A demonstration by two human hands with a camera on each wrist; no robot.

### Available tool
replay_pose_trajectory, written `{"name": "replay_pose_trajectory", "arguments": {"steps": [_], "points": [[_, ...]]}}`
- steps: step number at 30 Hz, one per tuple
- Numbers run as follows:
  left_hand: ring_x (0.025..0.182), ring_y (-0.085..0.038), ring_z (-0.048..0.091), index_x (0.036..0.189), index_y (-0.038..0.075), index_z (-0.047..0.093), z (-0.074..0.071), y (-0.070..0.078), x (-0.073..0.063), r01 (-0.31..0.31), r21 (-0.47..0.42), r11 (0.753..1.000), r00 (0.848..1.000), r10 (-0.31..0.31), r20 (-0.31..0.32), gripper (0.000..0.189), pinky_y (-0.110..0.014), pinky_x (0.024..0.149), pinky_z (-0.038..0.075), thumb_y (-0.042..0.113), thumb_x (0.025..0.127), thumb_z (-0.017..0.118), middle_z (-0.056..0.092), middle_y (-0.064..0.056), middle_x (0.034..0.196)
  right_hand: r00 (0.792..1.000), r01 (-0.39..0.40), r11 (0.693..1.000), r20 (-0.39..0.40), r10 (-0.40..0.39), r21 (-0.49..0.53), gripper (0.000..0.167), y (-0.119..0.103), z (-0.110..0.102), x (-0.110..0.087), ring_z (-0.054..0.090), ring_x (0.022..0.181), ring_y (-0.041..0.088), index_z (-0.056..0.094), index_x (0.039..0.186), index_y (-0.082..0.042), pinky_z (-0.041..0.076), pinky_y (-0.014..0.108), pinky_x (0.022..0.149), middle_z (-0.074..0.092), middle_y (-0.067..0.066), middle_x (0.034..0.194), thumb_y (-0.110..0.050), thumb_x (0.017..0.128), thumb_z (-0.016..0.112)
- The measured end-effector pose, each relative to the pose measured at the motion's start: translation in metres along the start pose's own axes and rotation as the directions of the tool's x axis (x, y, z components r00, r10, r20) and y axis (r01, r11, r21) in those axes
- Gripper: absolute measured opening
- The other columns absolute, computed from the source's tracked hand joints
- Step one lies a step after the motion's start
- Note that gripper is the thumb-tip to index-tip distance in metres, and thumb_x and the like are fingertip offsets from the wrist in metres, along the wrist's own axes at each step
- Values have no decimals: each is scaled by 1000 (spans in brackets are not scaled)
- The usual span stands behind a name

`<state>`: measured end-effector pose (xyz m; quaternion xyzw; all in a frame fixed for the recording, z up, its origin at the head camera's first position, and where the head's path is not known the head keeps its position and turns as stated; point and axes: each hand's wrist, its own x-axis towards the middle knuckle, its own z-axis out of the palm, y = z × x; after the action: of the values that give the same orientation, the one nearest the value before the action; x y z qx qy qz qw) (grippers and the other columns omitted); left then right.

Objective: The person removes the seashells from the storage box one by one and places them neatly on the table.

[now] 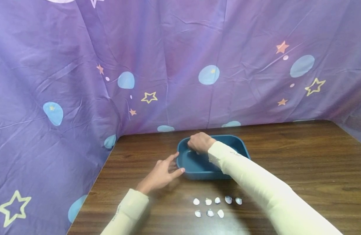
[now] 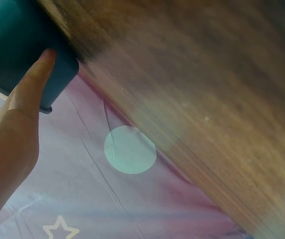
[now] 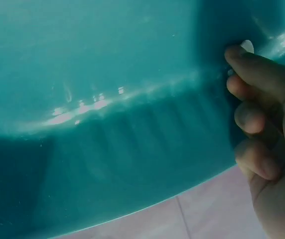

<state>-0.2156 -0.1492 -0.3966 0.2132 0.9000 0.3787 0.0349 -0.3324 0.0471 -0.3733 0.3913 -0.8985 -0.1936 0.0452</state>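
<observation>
A blue-green plastic basin (image 1: 195, 164) stands on the wooden table. My right hand (image 1: 200, 142) reaches down into its far left part and pinches a small white shell (image 3: 247, 46) between thumb and fingertips; most of the shell is hidden by the thumb, and the other fingers are curled in. My left hand (image 1: 160, 174) touches the basin's left end, thumb and forefinger spread apart and fairly straight at the rim. In the left wrist view a straight finger (image 2: 42, 74) lies against the basin's outer wall.
In front of the basin several white shells lie on the table (image 1: 301, 163) in two rows, including one shell (image 1: 196, 201) at the back row's left end and another shell (image 1: 220, 213) in the nearer row. A purple curtain (image 1: 180, 42) with stars hangs behind the table.
</observation>
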Motion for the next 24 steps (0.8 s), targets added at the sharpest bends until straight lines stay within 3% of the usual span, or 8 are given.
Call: {"name": "replay_pose_trajectory", "arguments": {"steps": [7,15,24], "points": [[125,-30,66,155,2,34,-1,2,-1,30,8,1000,999,-30,10,75,-45,110,52,41,97,64,65,-21,135,1000,-10,992,27,6,127,16,6,0,-4,57,59,12,70,73,-17,63,34,58,72,1,73,-15,76,86],[123,-33,66,153,-2,35,-1,1,-1,5,4,1000,1000,-5,-12,74,-47,109,52,37,97,65,65,-25,132,994,-50,958,107,21,281,13,15,-8,-12,68,73,13,75,77,-19,63,32,69,75,-2,82,-21,75,88],[122,-32,67,153,-3,35,-1,2,-1,-4,21,1000,1000,4,-8,76,-46,109,52,40,97,64,66,-24,131,998,12,928,52,-34,372,9,23,-30,-33,70,72,10,80,80,-19,63,27,66,78,-4,82,-12,77,84]]}}
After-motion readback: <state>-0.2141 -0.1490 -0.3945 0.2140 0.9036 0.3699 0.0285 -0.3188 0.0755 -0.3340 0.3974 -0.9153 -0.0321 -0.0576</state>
